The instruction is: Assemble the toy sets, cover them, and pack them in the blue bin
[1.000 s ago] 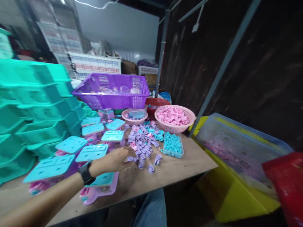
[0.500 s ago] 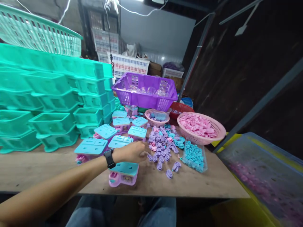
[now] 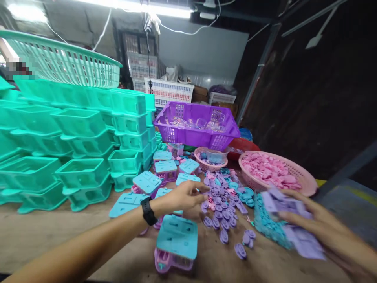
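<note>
My left hand [image 3: 184, 195], with a black watch on its wrist, reaches over the wooden table [image 3: 44, 236] to the edge of a heap of small purple plastic pieces [image 3: 220, 204]; its fingers are curled, and whether they pinch a piece I cannot tell. My right hand [image 3: 312, 220] comes in from the right, blurred, holding a handful of pale purple parts [image 3: 291, 224] above a clear tub of small blue pieces [image 3: 266, 224]. A toy house with a blue roof and pink base [image 3: 176, 243] lies just below my left hand.
Several more blue-roofed houses [image 3: 147, 181] stand behind it. Stacked teal trays [image 3: 79, 145] fill the left, with a teal basket [image 3: 67, 65] on top. A purple basket [image 3: 197, 125], a small pink basket [image 3: 210, 159] and a large pink basket of pink parts [image 3: 273, 173] sit at the back.
The view has swung left and down. My right hand has come into view carrying purple parts. My left hand has stayed at the heap of purple pieces.
</note>
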Tool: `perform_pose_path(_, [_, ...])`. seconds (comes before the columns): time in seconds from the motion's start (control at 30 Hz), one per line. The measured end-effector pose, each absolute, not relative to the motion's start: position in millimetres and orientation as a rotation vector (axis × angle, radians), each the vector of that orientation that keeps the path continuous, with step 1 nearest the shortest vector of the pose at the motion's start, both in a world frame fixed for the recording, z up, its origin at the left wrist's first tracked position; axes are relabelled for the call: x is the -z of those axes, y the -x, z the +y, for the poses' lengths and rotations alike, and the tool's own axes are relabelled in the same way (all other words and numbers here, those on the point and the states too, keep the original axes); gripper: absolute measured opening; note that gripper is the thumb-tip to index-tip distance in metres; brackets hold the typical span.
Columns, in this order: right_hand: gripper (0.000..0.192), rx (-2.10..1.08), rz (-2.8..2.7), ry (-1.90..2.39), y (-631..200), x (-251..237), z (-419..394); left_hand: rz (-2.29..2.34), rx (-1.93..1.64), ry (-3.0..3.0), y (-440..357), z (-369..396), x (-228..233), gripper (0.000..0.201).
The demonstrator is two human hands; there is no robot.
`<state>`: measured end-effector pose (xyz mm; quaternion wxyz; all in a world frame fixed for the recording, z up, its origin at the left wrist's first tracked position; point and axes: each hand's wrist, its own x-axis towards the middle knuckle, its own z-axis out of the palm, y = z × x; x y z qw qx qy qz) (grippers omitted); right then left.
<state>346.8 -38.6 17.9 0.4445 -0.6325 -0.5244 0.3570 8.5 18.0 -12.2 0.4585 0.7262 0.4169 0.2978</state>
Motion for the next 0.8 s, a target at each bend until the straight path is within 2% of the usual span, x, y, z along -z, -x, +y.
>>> perform_pose_path(0.1, [0.076, -1.352, -1.257, 1.356, -268.7, -16.2, 19.6, 0.877, -0.832, -1.389, -3.3, 35.5, 9.3, 0.05])
perform_pose_path(0.17, [0.076, -1.567, -1.281, 1.221, -219.6, -14.4, 53.2, 0.76, -0.865, -1.186, 5.4, 50.7, 7.2, 0.057])
perform_pose_path(0.23, [0.073, -1.634, -1.318, 1.149, -183.0, -10.8, 79.4, 0.721, -0.92, -1.068, 17.9, 66.0, 6.0, 0.058])
perform_pose_path(0.4, [0.067, -1.518, -1.475, 1.195, -136.6, -0.5, 117.3, 0.811, -1.115, -0.797, 47.5, 91.1, 13.3, 0.046])
perform_pose_path(0.57, [0.072, -1.428, -1.466, 1.246, -121.8, 7.9, 136.9, 0.882, -1.191, -0.662, 69.3, 103.0, 25.2, 0.044])
perform_pose_path(0.63, [0.067, -1.394, -1.447, 1.275, -125.2, 13.2, 146.8, 0.901, -1.212, -0.636, 80.2, 106.6, 26.3, 0.042])
perform_pose_path(0.7, [0.054, -1.223, -1.592, 1.27, -130.7, 18.2, 156.8, 0.903, -1.227, -0.61, 91.8, 109.9, 25.1, 0.038])
perform_pose_path(0.8, [0.038, -0.754, -1.96, 1.152, -133.7, 22.3, 166.3, 0.877, -1.204, -0.556, 106.0, 115.2, 22.8, 0.025])
